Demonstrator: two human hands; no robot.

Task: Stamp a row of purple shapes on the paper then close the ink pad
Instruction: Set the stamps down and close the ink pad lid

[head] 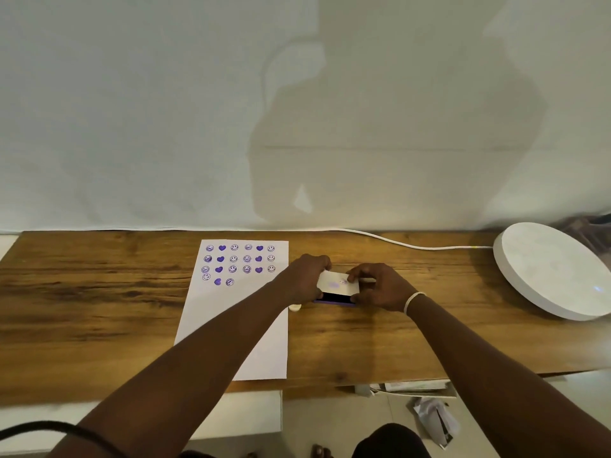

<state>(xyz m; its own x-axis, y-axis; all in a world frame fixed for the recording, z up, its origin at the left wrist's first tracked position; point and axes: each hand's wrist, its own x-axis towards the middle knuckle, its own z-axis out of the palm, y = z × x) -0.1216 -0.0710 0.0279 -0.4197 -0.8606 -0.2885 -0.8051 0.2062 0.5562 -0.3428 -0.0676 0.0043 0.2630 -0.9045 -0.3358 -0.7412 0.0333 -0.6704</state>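
Observation:
A white sheet of paper [231,325] lies on the wooden table [99,292], with several rows of purple smileys and hearts [238,259] stamped across its top. Just right of the sheet sits the ink pad [337,287], its white lid tilted up over a purple base with a dark gap showing between them. My left hand [305,279] grips the pad's left end. My right hand [380,285] holds the lid's right side, fingertips on top. A small white stamp [295,307] lies on the paper's right edge below my left wrist.
A round white lamp disc [555,276] rests at the table's right end, its white cable [413,244] running along the back edge by the wall. Papers and scraps [433,418] lie on the floor below the front edge.

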